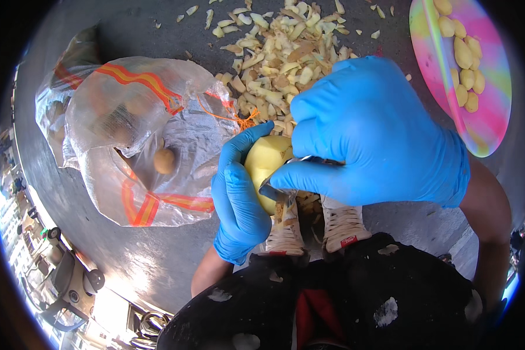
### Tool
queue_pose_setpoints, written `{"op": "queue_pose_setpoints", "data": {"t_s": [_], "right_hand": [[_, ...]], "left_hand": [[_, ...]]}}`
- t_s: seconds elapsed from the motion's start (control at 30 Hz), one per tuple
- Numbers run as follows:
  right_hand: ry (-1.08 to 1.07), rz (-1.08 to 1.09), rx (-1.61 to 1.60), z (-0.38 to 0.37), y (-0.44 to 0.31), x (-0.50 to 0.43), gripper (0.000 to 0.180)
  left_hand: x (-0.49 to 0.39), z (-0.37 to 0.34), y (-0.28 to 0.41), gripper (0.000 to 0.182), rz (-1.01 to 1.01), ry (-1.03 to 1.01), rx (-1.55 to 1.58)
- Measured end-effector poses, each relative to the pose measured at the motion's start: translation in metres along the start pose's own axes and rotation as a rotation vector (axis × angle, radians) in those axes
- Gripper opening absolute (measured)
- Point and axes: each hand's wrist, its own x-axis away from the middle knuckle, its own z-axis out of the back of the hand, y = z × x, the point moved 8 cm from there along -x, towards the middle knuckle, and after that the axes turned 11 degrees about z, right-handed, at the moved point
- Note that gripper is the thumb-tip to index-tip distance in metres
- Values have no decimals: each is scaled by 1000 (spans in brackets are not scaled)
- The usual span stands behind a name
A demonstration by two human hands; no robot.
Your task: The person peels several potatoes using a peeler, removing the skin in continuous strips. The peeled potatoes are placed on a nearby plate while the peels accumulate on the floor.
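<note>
Both of my hands wear blue gloves. My left hand (238, 197) cups a pale yellow potato (264, 162), mostly bare of skin, with a little brown at its upper right. Over the potato's right side, my right hand (367, 135) grips a metal peeler (273, 190), its thumb laid along the tool. The peeler's blade end is against the potato or very close to it; most of the tool is hidden by the fingers. A strip of peel (284, 212) shows just below the blade. Beyond the hands, a large heap of potato peelings (280, 65) lies on the floor.
To the left a translucent plastic sack (113, 100) with orange bands lies open, one unpeeled potato (164, 161) at its mouth. A multicoloured basin (492, 105) at upper right holds several peeled potatoes (463, 54). My white shoes (341, 223) stand below the hands. A scooter (65, 280) is at lower left.
</note>
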Motion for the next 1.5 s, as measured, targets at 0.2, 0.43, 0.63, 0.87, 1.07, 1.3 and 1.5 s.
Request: {"op": "queue_pose_setpoints", "data": {"t_s": [0.2, 0.43, 0.63, 0.87, 1.07, 1.3, 1.5], "right_hand": [[4, -169, 65, 6, 24, 5, 39], [-53, -298, -5, 3, 57, 15, 34], [38, -296, 125, 10, 76, 27, 28], [16, -82, 171, -1, 32, 24, 31], [-91, 30, 493, 9, -10, 17, 36], [111, -39, 205, 8, -13, 14, 36], [-72, -29, 116, -29, -26, 15, 33]], "left_hand": [[-1, 3, 5, 71, -64, 47, -140], [2, -4, -47, 60, 437, -144, 638], [11, -27, -54, 66, 646, -521, 1267], [-4, -10, -44, 82, 455, -227, 467], [3, 1, -21, 82, 382, -198, 466], [-1, -9, -23, 66, 478, -208, 551], [4, -11, -24, 60, 502, -168, 504]]}}
